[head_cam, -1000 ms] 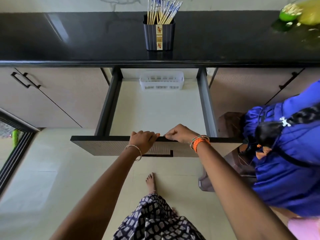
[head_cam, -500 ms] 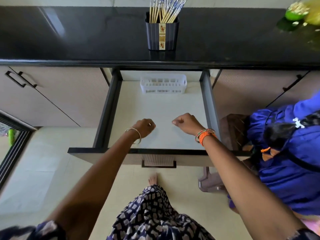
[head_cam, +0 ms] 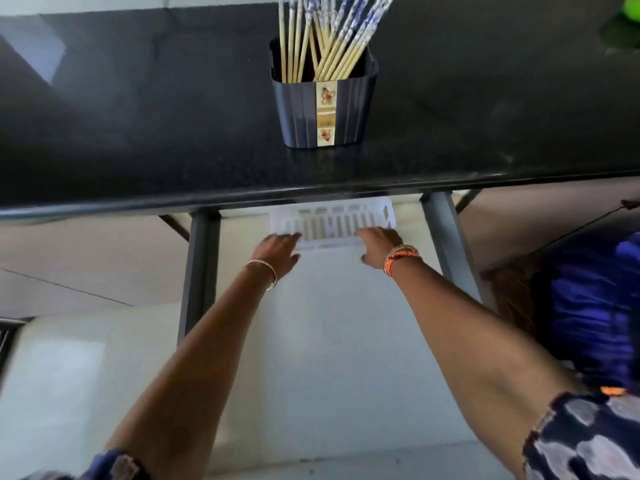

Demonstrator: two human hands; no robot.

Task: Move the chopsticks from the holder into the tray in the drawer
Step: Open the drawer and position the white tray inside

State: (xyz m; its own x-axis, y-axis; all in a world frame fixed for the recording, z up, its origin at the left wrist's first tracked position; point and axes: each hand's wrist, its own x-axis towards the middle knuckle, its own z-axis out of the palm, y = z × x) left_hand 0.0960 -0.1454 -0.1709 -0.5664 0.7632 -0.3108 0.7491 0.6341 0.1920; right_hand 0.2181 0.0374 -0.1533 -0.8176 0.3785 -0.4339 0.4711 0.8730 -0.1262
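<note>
Both hands: reach deep into the open drawer (head_cam: 332,341) and meet the white tray (head_cam: 337,225) at its near edge, the left hand (head_cam: 277,249) at the tray's left corner, the right hand (head_cam: 379,245) at its right corner.
Fingers: motion blur hides them; on each hand they seem spread flat over the tray's rim rather than curled round it, and I cannot tell whether either has a firm hold.
Chopsticks: a bundle (head_cam: 329,36) stands upright in the dark holder (head_cam: 323,110) on the black worktop (head_cam: 138,133), fanned out above its rim.
Chopsticks versus fingers: well apart; they sit up on the worktop, above and behind the hands, with the worktop's front edge between them. Neither hand touches them.
Tray position: at the back of the drawer, its far part tucked under the worktop's overhang.
Step, as I judge it: the tray is probably being pulled forward so the chopsticks can go in.
Risk one: a light tray gripped only at the rim could slip or skew if one hand pulls harder than the other.
Risk two: lifting the hands quickly could knock the knuckles on the worktop's underside.
Risk three: the holder stands near the worktop's front edge, so a careless reach could tip it and scatter the chopsticks into the drawer or onto the floor.
</note>
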